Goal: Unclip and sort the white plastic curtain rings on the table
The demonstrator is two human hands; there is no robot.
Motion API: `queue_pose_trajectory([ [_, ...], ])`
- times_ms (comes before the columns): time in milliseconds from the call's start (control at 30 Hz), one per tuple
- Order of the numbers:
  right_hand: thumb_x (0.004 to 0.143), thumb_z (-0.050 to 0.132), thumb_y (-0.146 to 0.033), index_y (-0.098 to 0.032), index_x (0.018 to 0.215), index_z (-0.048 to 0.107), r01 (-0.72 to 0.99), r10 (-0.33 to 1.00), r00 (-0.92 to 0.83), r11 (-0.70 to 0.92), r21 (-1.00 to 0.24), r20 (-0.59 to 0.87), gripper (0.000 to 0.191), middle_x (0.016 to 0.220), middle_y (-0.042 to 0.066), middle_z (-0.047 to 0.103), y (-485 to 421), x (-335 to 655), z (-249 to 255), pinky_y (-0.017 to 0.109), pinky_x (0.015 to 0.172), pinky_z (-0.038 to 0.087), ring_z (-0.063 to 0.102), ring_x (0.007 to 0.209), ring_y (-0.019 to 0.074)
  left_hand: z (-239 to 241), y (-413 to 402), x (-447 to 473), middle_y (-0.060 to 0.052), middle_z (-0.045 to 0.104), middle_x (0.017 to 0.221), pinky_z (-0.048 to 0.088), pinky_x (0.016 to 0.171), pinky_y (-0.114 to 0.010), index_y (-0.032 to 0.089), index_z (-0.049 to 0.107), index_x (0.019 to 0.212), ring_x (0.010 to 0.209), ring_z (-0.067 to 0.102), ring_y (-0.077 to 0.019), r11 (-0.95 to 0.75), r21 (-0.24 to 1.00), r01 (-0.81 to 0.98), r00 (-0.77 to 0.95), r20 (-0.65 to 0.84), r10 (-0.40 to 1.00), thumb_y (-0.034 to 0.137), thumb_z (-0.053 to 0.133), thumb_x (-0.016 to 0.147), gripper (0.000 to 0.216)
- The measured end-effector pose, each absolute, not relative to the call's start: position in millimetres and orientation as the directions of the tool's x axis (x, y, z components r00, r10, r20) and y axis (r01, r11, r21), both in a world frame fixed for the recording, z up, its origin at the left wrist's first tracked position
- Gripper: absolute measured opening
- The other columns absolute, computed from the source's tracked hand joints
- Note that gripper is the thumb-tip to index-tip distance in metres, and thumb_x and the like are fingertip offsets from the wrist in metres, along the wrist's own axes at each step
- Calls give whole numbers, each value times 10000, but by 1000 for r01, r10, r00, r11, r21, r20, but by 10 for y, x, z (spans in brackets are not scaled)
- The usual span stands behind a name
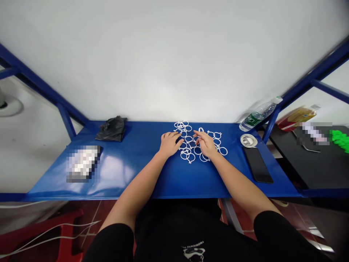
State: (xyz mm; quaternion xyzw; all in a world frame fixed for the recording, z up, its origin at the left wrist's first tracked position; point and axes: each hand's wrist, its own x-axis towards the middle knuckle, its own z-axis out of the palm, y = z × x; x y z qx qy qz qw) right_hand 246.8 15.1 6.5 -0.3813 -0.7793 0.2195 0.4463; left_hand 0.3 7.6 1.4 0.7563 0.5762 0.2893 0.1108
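Observation:
Many white plastic rings (184,155), each with a small tab, lie in a loose, overlapping spread on the blue tabletop (147,171). My left hand (171,143) rests palm down at the left side of the spread, fingers apart, its tips touching or just above the nearest rings. Among the rings on the right is my right hand (206,144), its fingers bent. One ring (201,130) stands upright at those fingers and appears gripped, though the hand partly hides the contact. More rings (223,151) show past the right wrist.
A crumpled black plastic bag (111,129) and a blurred-out object (83,163) lie on the left. On the right are a water bottle (257,115), a coiled white cable (248,140) and a black phone (257,164). Blue metal frame bars (271,125) flank the table.

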Motion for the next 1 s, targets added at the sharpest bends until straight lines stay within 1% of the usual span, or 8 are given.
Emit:
queue_pose_trajectory([
  [133, 957, 385, -110, -298, 1451, 612, 411, 786, -321, 618, -670, 528, 575, 1173, 43, 734, 168, 2481, 35, 416, 887, 603, 704, 743, 150, 16, 65, 12, -72, 737, 1297, 272, 1190, -557, 293, 757, 1190, 1270, 583, -318, -271, 500, 822, 113, 322, 940, 426, 628, 991, 272],
  [267, 929, 382, -90, -298, 1449, 609, 396, 782, -339, 623, -675, 523, 605, 1175, 36, 734, 162, 2476, 55, 416, 887, 605, 703, 726, 143, 39, 63, -10, -69, 747, 1209, 302, 1179, -516, 288, 770, 1121, 1192, 621, -287, -235, 507, 829, 64, 333, 941, 386, 619, 992, 221],
  [400, 907, 386, -80, -286, 1419, 627, 392, 787, -345, 615, -684, 511, 602, 1145, 30, 736, 157, 2470, 87, 405, 872, 606, 707, 721, 142, 47, 72, -58, -85, 700, 1314, 348, 1150, -494, 287, 746, 1229, 1246, 597, -293, -173, 487, 856, -14, 356, 934, 366, 589, 1001, 287],
  [600, 907, 388, -79, -277, 1379, 647, 356, 802, -333, 594, -721, 496, 574, 1070, 15, 719, 134, 2466, 123, 377, 819, 607, 686, 640, 118, 7, 94, -64, -156, 568, 1522, 289, 1205, -594, 227, 630, 1437, 1457, 429, -372, -27, 388, 921, -99, 302, 948, 340, 511, 1021, 447],
  [667, 905, 386, -81, -275, 1371, 648, 342, 810, -342, 579, -741, 475, 569, 1032, 6, 710, 125, 2462, 129, 360, 781, 607, 676, 612, 110, -6, 98, -51, -147, 559, 1535, 258, 1225, -609, 242, 655, 1398, 1485, 400, -370, -29, 362, 932, -82, 288, 954, 306, 488, 1024, 414],
  [767, 878, 395, -77, -266, 1328, 676, 336, 818, -359, 562, -755, 449, 563, 981, -3, 704, 116, 2459, 131, 336, 731, 602, 662, 589, 107, -14, 101, -54, -121, 618, 1468, 250, 1229, -599, 259, 725, 1222, 1445, 445, -353, -48, 371, 928, -62, 279, 958, 292, 504, 1019, 302],
  [867, 860, 401, -82, -261, 1285, 705, 344, 828, -357, 546, -764, 432, 552, 959, -3, 711, 115, 2468, 133, 316, 696, 597, 652, 577, 107, -3, 109, -85, -107, 695, 1339, 298, 1197, -564, 253, 720, 1085, 1330, 542, -328, -78, 441, 894, -64, 298, 952, 303, 543, 1011, 199],
  [1000, 856, 393, -85, -249, 1213, 736, 378, 817, -368, 568, -731, 444, 521, 914, -5, 731, 111, 2485, 143, 315, 701, 597, 650, 572, 115, 23, 128, -132, -82, 747, 1166, 375, 1121, -528, 243, 681, 1029, 1184, 623, -311, -112, 548, 829, -86, 323, 942, 301, 591, 983, 117],
])
